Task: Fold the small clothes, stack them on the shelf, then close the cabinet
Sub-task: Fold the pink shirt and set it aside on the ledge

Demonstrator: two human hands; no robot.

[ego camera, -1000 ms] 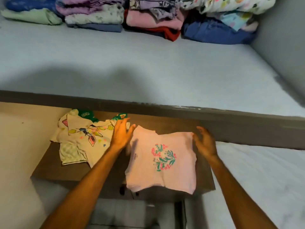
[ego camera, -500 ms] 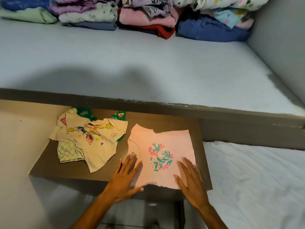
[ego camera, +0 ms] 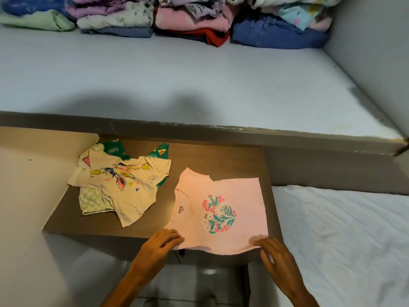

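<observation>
A small pink shirt [ego camera: 223, 196] with a floral print lies flat on the brown board [ego camera: 212, 158]. My left hand [ego camera: 158, 244] grips its near left corner, fingers curled on the cloth. My right hand [ego camera: 273, 254] pinches its near right corner. To the left lies a loose heap of a cream printed shirt [ego camera: 130, 191] over green clothes [ego camera: 115, 149].
Folded clothes are stacked in a row at the back of the white shelf [ego camera: 199, 85]: green and blue [ego camera: 37, 18], purple and cream [ego camera: 115, 16], pink and red [ego camera: 194, 25], blue [ego camera: 276, 34]. A grey wall [ego camera: 371, 52] bounds the right. White bedding [ego camera: 343, 235] lies right of the board.
Both hands slid from the shirt's far sides down over it to its near edge, and now take hold of the two near corners. The shirt lies flatter.
</observation>
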